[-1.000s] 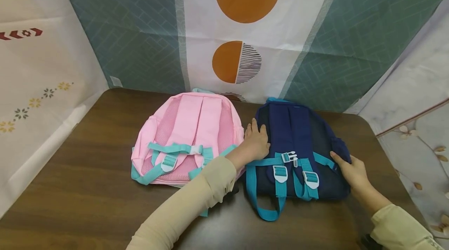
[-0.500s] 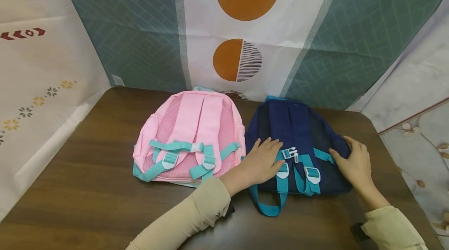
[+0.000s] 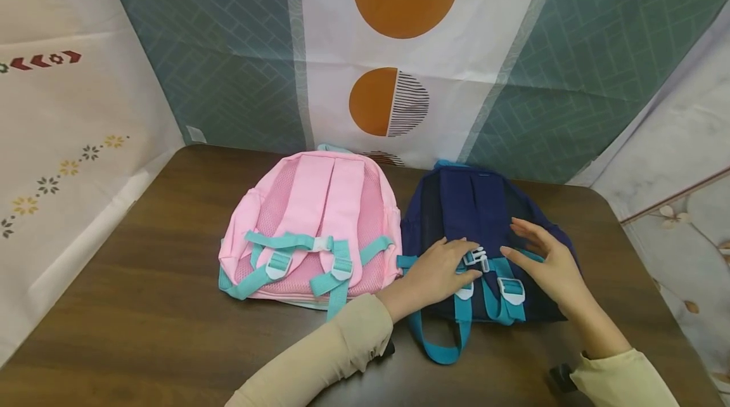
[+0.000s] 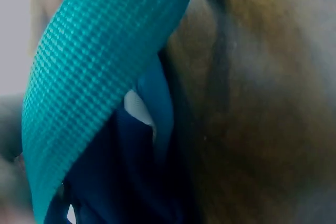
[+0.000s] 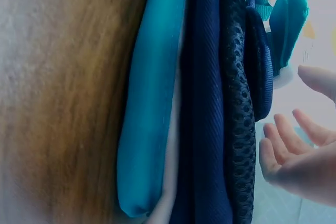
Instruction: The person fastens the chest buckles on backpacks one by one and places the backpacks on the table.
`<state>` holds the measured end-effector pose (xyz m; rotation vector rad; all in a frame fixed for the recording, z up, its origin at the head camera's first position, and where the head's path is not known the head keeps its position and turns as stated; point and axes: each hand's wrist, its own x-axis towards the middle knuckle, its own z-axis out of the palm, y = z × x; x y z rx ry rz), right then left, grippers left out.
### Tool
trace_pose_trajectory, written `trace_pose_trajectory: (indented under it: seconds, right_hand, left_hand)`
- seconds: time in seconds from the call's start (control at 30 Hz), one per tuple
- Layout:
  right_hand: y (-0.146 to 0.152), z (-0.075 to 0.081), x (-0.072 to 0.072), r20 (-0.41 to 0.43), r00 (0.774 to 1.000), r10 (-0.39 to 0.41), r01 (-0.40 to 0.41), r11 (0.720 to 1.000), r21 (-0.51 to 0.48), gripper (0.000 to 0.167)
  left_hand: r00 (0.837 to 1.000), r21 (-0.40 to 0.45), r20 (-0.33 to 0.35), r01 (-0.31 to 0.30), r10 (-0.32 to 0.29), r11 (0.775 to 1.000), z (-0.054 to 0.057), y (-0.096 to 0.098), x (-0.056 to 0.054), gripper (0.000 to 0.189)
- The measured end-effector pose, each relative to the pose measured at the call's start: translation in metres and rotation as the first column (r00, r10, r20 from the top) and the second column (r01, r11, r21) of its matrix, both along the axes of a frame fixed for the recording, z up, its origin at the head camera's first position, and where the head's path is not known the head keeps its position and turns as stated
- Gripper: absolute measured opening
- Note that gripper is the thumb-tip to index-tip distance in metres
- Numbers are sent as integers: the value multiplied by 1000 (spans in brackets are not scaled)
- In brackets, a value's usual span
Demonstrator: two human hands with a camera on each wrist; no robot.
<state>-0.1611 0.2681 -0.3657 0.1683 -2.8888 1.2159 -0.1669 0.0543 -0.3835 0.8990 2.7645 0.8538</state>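
A navy backpack [image 3: 473, 204] with teal straps lies on the table, straps facing up. Across its lower half runs a teal strap with a white side-release buckle [image 3: 476, 258]. My left hand [image 3: 430, 274] is over the left part of this strap, its fingertips and thumb spread on either side of the buckle's left end; no grip shows. My right hand [image 3: 550, 261] hovers over the backpack's right side, fingers apart and holding nothing. In the right wrist view, that hand [image 5: 307, 156] hangs clear of the black mesh back panel [image 5: 239, 108].
Beside it on the left lies a pink backpack [image 3: 319, 204] with teal straps and a fastened white buckle. Both bags lie on a brown wooden table [image 3: 142, 305]. A patterned curtain [image 3: 239, 45] hangs behind the table. A teal strap loop [image 3: 441, 353] reaches toward the near edge.
My left hand has moved right from the navy backpack's left side to its buckle. My right hand has left the bag's right edge and moved inward over it.
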Motion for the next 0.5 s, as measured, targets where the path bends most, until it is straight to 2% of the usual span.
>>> trace_pose_trajectory:
  seconds: [0.13,0.27,0.33,0.5]
  right_hand:
    - [1,-5,3,-62,995,73,-71,997,32,66]
    - [0,-14,7,-174,963,207,-183,972,145,64]
    - [-2,-17,7,-197,947,254,-219,959,182,62]
    - [-4,-19,3,-145,949,279,-246,947,208,50]
  left_hand:
    - [1000,-31,-20,4,-4,1000,0,1,-1,48]
    - [998,-19,-57,6,-7,1000,-1,1,-2,43]
    - [998,-6,-66,3,-4,1000,-2,1,-3,42]
    - [997,-5,-67,-27,27,1000,-4,1,-4,44]
